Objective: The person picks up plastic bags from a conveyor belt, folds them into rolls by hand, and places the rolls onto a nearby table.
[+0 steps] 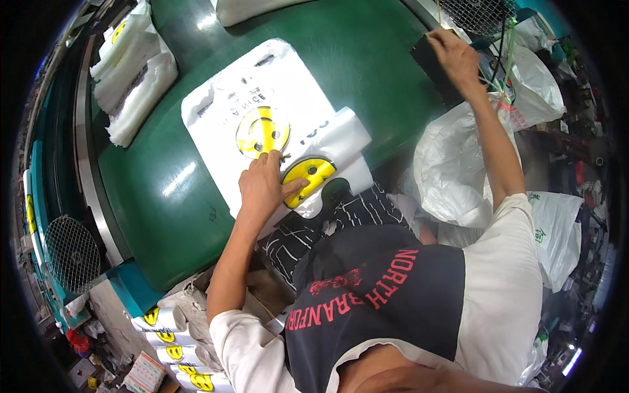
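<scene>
A stack of white plastic T-shirt bags [221,118] with printed yellow smiley faces lies on a green conveyor belt in front of me. The near end is folded over, forming a flap [339,142] that shows a second smiley face. My left hand [265,182] grips the stack at this fold, its thumb on the flap and its fingers curled beside the upper face. Far to the right, my right hand [454,59] is at the top of a black box-like object [430,69] beside the belt. Its fingertips are bent down, and whether they pinch something there is hidden.
More bag stacks lie on the belt at left [137,78] and at the far edge [250,10]. Rolled smiley bags [172,339] are piled below left. Fans with wire guards [73,255] stand at both sides. A large white plastic sack [452,162] hangs under my right arm.
</scene>
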Tool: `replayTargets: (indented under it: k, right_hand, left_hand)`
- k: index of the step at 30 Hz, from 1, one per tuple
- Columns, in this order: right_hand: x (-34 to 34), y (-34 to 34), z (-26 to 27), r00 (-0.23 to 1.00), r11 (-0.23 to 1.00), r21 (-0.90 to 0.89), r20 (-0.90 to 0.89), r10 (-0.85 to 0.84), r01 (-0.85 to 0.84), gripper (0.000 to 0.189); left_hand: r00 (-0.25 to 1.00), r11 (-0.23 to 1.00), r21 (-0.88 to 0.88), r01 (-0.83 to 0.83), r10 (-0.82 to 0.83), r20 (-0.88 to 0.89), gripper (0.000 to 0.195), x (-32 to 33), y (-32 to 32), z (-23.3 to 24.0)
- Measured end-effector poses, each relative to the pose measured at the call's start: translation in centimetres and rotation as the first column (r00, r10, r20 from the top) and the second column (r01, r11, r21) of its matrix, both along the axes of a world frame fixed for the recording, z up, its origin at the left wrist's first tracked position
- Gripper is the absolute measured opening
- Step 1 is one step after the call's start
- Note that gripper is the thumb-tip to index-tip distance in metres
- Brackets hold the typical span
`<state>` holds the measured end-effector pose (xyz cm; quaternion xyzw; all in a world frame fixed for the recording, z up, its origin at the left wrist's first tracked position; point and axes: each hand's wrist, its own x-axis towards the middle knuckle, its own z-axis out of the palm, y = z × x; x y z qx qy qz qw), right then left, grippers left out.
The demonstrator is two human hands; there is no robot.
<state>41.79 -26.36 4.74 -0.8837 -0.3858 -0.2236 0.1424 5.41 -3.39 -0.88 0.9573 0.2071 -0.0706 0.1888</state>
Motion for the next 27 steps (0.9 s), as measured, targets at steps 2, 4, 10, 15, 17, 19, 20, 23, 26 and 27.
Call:
replayTargets:
  k: [2,4,10,15,17,19,20,23,26,27]
  right_hand:
    - [3.5,-3.4,-0.2,0.956,0.906,-0.369,-0.122,-0.267,0.206,0.019]
    - [6.4,-5.0,-2.6,0.927,0.882,-0.451,-0.258,-0.273,0.135,0.023]
    - [6.9,-5.7,-2.0,0.944,0.932,-0.345,-0.256,-0.209,0.112,0.026]
    - [7.2,-7.6,-0.7,0.905,0.957,-0.224,-0.34,-0.255,0.185,0.023]
    - [7.5,-7.3,-1.3,0.924,0.961,-0.242,-0.318,-0.21,0.135,0.023]
    - [6.2,-6.5,-1.7,0.915,0.909,-0.387,-0.293,-0.278,0.152,0.022]
    - [6.1,-6.3,-2.9,0.924,0.873,-0.457,-0.235,-0.3,0.167,0.022]
    - [6.1,-6.4,-3.0,0.948,0.896,-0.426,-0.213,-0.235,0.126,0.02]
    - [6.0,-5.9,-0.5,0.953,0.933,-0.35,-0.243,-0.18,0.087,0.019]
    - [5.9,-6.1,0.7,0.954,0.939,-0.335,-0.25,-0.165,0.075,0.019]
  left_hand:
    - [0.999,0.998,-0.057,-0.008,0.006,-0.041,0.068,0.4,0.5,-0.2]
    - [0.984,0.984,-0.163,-0.07,0.041,-0.175,0.068,0.8,0.9,0.0]
    - [0.924,0.555,-0.825,-0.104,0.361,0.126,0.048,-2.3,-0.9,1.3]
    - [0.82,0.208,-0.977,0.05,0.55,0.159,0.077,-0.7,-5.0,4.0]
    - [0.792,0.169,-0.978,0.125,0.576,0.201,0.074,-0.2,-5.9,4.8]
    - [0.779,0.083,-0.987,0.137,0.607,0.159,0.073,-0.1,-6.0,5.0]
    - [0.769,0.06,-0.987,0.149,0.621,0.154,0.073,0.0,-6.4,5.3]
    - [0.726,0.031,-0.992,0.121,0.679,0.11,0.071,-0.7,-6.7,5.8]
    - [0.691,-0.053,-0.987,0.148,0.72,0.065,0.07,-2.8,-5.8,4.4]
    - [0.686,-0.068,-0.984,0.166,0.725,0.066,0.067,-2.9,-5.8,4.7]
